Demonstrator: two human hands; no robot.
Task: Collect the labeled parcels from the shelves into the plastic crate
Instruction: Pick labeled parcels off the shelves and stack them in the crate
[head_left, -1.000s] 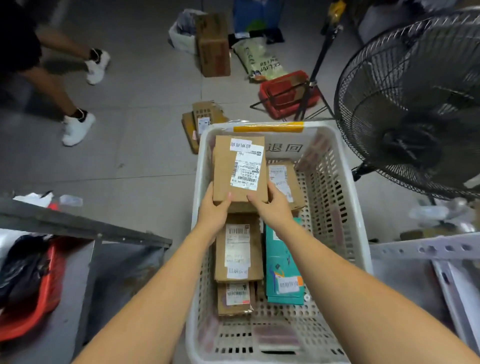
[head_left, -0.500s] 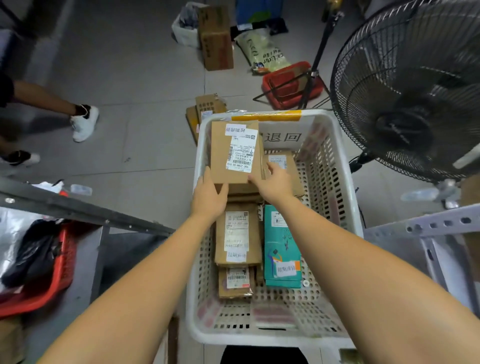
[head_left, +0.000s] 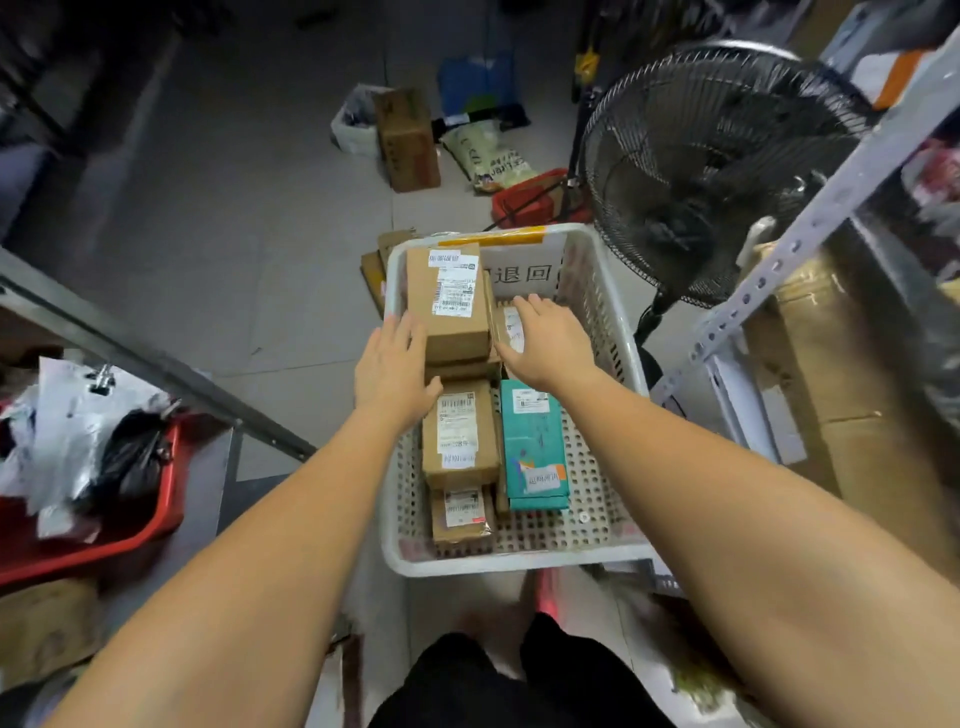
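Both hands hover flat and spread-fingered over the far end of the white plastic crate (head_left: 613, 332), gripping nothing. The left hand (head_left: 393, 371) sits at the left side of a brown cardboard parcel (head_left: 451, 304), its fingers near or grazing the box edge; contact cannot be told for sure. The right hand (head_left: 545, 345) is palm down over a second cardboard parcel (head_left: 508, 328) just right of the first, covering most of it. The top parcel rests on other boxes at the crate's upper end in the middle of the frame and carries white barcode labels. Lower in the crate lie another labeled cardboard box (head_left: 458, 434), a small one (head_left: 462, 514) below it, and a teal package (head_left: 535, 447) to their right. A black floor fan (head_left: 711, 166) stands at upper right beside a perforated metal shelf post (head_left: 810, 223). A red bin (head_left: 130, 519) of bags sits at the left.
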